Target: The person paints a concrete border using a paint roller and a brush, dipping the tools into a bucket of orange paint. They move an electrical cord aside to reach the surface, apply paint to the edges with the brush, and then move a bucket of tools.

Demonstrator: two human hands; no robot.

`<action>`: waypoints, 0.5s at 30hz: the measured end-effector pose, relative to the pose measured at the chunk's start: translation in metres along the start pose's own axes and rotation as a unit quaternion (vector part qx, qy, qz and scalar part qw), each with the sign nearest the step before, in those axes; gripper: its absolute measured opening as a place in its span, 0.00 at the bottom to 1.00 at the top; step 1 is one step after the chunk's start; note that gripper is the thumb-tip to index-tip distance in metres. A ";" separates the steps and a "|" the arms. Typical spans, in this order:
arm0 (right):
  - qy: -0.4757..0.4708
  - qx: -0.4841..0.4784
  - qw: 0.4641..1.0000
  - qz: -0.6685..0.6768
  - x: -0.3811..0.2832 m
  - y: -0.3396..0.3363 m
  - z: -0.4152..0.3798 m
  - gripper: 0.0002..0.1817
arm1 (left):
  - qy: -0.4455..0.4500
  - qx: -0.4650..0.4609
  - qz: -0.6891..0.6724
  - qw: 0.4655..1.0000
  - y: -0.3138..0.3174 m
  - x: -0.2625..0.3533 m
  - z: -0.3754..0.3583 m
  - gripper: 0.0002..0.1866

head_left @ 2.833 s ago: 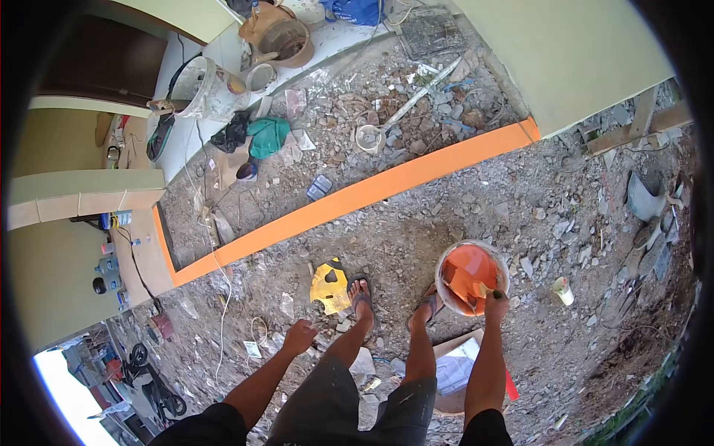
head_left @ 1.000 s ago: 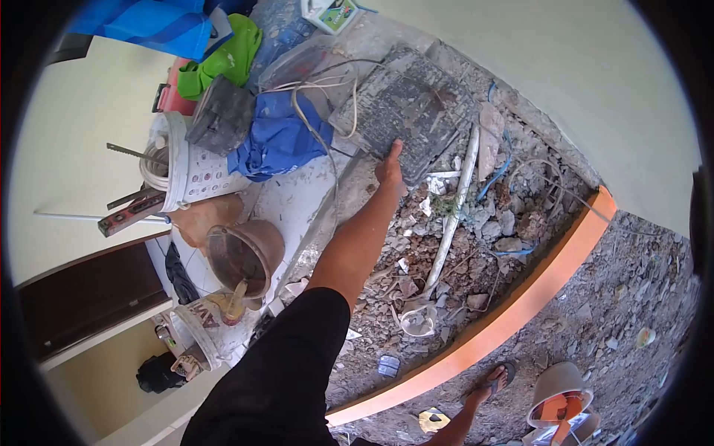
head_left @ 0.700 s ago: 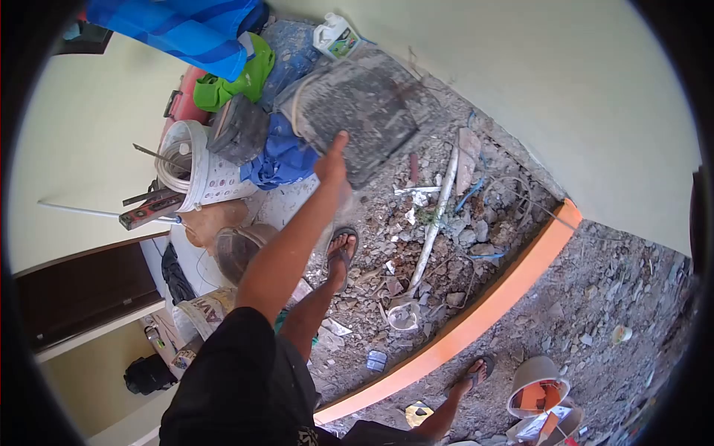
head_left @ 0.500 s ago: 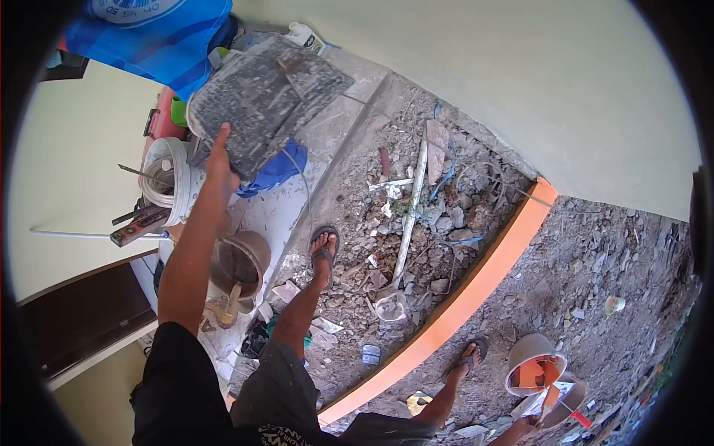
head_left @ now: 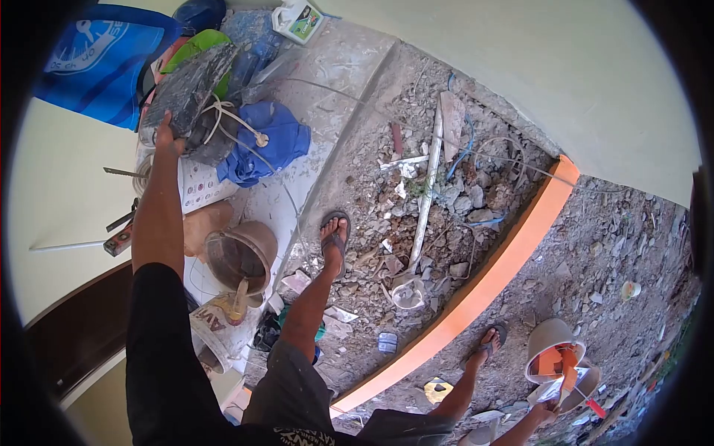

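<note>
At the upper left, my left hand (head_left: 168,136) grips the near edge of a dark, grey-speckled flat sheet (head_left: 186,85), which is tilted among piled items. Around it lie a green object (head_left: 201,46), a blue bag-like cloth (head_left: 271,141) and a pale coiled cord (head_left: 230,115). My right hand (head_left: 545,411), at the lower right, is closed around an orange-coated paintbrush (head_left: 569,374). The brush is beside a bucket (head_left: 537,346) with orange paint inside. A red handle (head_left: 596,408) sticks out close by. Part of the right hand's grip is hidden.
A low orange kerb (head_left: 476,297) curves between my feet. Rubble (head_left: 468,197) and a white pipe (head_left: 428,193) lie beyond it. On the left ledge stand a grey bucket (head_left: 260,249), a white pail (head_left: 204,186) and a spirit level (head_left: 119,239). A white jug (head_left: 296,21) is by the wall.
My left hand has moved left with the dark sheet, now seen more edge-on. More of the blue cloth, cord and green object shows. My right hand stays by the paint bucket.
</note>
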State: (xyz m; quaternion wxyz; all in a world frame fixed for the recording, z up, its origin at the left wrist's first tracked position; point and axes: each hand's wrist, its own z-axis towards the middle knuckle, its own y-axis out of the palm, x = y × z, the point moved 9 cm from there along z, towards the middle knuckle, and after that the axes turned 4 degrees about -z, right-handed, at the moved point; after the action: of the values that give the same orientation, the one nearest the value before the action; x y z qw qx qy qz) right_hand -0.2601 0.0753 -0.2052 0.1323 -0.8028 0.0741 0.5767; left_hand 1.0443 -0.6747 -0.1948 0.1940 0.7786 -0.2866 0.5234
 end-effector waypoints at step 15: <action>-0.046 -0.011 0.996 -0.074 0.024 -0.034 -0.007 0.13 | 0.100 0.144 0.730 0.660 -0.024 -0.059 -0.074 0.48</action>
State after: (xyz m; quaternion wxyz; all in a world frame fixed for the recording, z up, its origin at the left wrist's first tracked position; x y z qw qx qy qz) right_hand -0.2372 0.1065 -0.2214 0.1691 -0.7799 0.0018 0.6027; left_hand 0.9911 -0.5975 -0.2222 -0.3375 0.2804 -0.6635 0.6060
